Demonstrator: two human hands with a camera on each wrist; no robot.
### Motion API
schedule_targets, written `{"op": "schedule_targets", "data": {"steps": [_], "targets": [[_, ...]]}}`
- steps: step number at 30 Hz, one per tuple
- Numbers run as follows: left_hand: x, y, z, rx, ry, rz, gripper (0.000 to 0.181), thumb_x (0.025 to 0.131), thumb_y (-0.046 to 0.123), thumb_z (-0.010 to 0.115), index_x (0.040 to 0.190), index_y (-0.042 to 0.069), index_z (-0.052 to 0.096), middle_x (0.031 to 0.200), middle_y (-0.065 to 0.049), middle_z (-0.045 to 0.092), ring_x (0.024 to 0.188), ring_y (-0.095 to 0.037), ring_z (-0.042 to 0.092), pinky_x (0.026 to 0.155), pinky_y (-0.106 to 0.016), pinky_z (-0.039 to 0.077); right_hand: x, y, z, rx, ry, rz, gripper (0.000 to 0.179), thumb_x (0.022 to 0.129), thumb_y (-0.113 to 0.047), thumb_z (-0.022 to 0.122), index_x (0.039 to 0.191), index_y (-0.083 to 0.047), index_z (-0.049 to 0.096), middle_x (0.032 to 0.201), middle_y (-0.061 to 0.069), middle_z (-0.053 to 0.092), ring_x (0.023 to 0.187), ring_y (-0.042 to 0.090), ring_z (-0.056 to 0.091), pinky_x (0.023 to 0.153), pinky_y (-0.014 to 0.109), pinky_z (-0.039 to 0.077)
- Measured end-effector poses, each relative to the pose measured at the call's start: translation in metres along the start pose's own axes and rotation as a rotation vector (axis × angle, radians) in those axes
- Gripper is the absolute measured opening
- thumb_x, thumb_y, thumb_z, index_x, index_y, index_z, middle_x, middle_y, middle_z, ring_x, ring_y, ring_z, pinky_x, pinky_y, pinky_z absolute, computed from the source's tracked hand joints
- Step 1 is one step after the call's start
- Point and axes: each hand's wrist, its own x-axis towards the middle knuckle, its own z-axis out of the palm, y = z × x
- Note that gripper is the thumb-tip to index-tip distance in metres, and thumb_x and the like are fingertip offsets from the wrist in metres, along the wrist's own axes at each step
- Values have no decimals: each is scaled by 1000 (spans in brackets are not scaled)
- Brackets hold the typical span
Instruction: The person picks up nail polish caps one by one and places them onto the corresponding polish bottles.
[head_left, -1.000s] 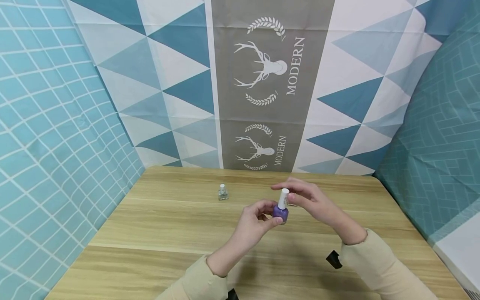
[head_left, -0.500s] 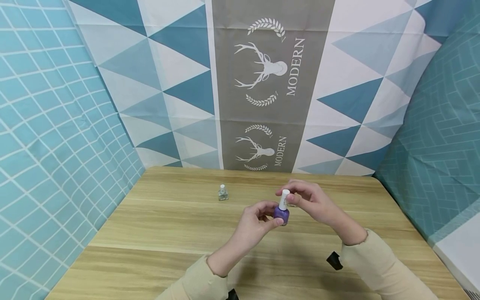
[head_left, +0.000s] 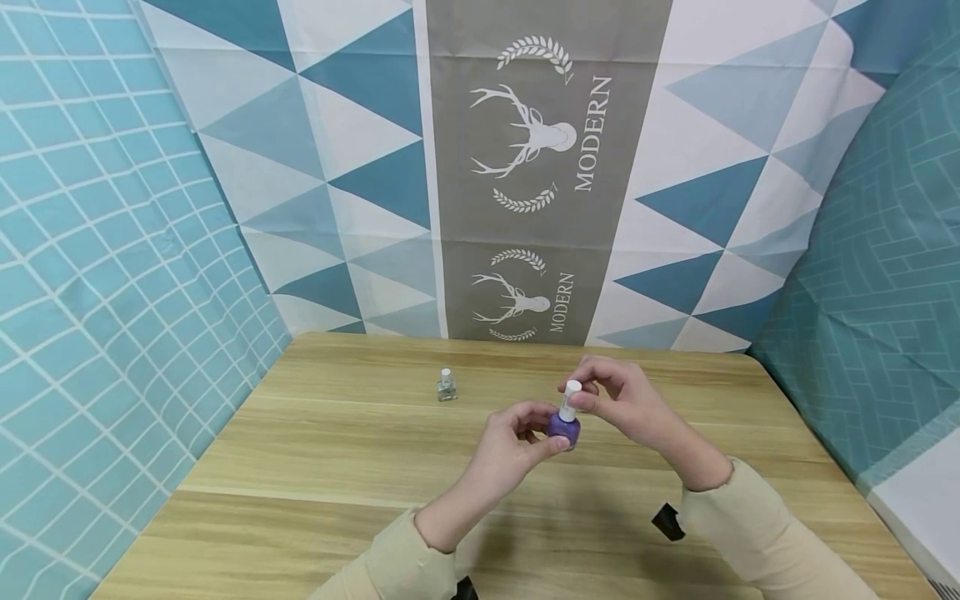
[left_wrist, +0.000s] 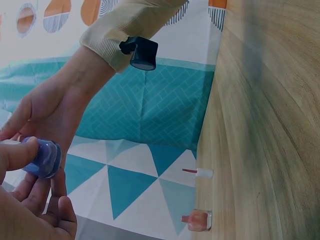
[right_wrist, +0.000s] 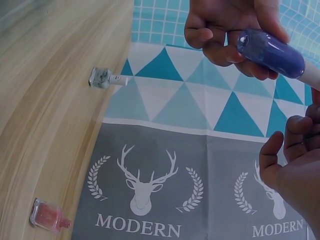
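Note:
Above the table, my left hand [head_left: 506,442] grips a purple nail polish bottle [head_left: 564,428] between thumb and fingers. The bottle leans slightly, its white cap [head_left: 570,402] still on it and pointing up. Thumb and fingers of my right hand [head_left: 628,402] pinch that cap. On the table in the left wrist view sit an uncapped pink nail polish bottle [left_wrist: 199,220] and, beside it, a white cap with a reddish brush [left_wrist: 202,172]. My right hand hides both in the head view. Farther left stands a capped clear nail polish bottle [head_left: 447,389].
The wooden table [head_left: 300,467] ends at a patterned cloth backdrop [head_left: 517,167]. Tiled-print cloth hangs on the left [head_left: 90,250] and on the right [head_left: 862,292]. A small black device [left_wrist: 142,54] hangs from the right sleeve.
The right hand's fingers have drawn in around the cap and now pinch it. The purple bottle has shifted very slightly right; the left hand keeps its grip.

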Motion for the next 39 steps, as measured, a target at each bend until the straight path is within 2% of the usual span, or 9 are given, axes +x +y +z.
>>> {"op": "schedule_targets", "data": {"steps": [11, 16, 23, 25, 27, 29, 32, 35, 39], "targets": [[0, 0, 0, -22, 15, -25, 28, 77, 16, 78, 102, 10, 67, 92, -2, 68, 82, -10, 59, 67, -22, 46, 4, -2, 4, 29, 39, -24, 15, 84, 0, 67, 85, -12, 58, 71, 1, 39, 69, 13, 40, 63, 29, 37], [1, 0, 0, -30, 21, -36, 28, 75, 15, 79, 100, 9, 67, 90, -2, 67, 81, -11, 57, 67, -21, 45, 5, -3, 6, 47, 54, -62, 17, 83, -1, 69, 82, -9, 54, 71, 2, 40, 68, 13, 40, 58, 28, 36], [0, 2, 0, -59, 22, -43, 28, 75, 12, 79, 99, 9, 66, 90, -2, 66, 79, -11, 55, 65, -19, 44, 6, -2, 8, 46, 61, -62, 19, 82, -2, 71, 81, -8, 53, 71, 3, 42, 67, 14, 41, 58, 28, 37], [0, 1, 0, -58, 20, -44, 28, 75, 12, 79, 100, 9, 66, 90, -1, 65, 80, -11, 55, 65, -19, 44, 5, -2, 7, 51, 45, -49, 13, 85, -5, 68, 85, -8, 55, 73, 3, 43, 70, 15, 41, 62, 28, 38], [0, 1, 0, -49, 18, -39, 27, 76, 13, 78, 100, 9, 66, 90, -2, 65, 80, -10, 55, 66, -20, 44, 4, -2, 6, 63, 18, -21, 6, 90, -10, 63, 93, -7, 59, 81, 0, 51, 75, 13, 47, 67, 26, 42], [0, 1, -1, -37, 16, -33, 27, 76, 15, 78, 100, 9, 66, 91, -2, 66, 81, -11, 56, 67, -21, 45, 3, -3, 5, 96, -24, 5, 14, 95, -13, 56, 105, -5, 61, 94, -2, 58, 84, 12, 53, 74, 25, 47], [1, 0, -1, -24, 14, -23, 27, 77, 16, 78, 100, 9, 66, 91, -3, 67, 82, -11, 57, 68, -22, 45, 1, -4, 2, 163, -90, 20, 27, 100, -12, 43, 121, -3, 59, 110, -1, 59, 95, 14, 55, 82, 33, 51], [1, 0, -1, -16, 8, -16, 27, 77, 17, 78, 101, 10, 66, 92, -2, 68, 82, -11, 58, 69, -23, 46, 2, -5, 0, 228, -152, -1, 33, 99, -5, 36, 126, 0, 56, 111, 3, 56, 97, 17, 52, 83, 37, 50], [0, 1, -1, -2, -4, -6, 28, 78, 15, 77, 103, 11, 67, 93, -2, 69, 83, -10, 60, 69, -23, 46, 3, -5, -1, 239, -198, -31, 35, 98, -2, 35, 125, -2, 56, 106, 5, 56, 95, 18, 49, 83, 36, 46]]}}
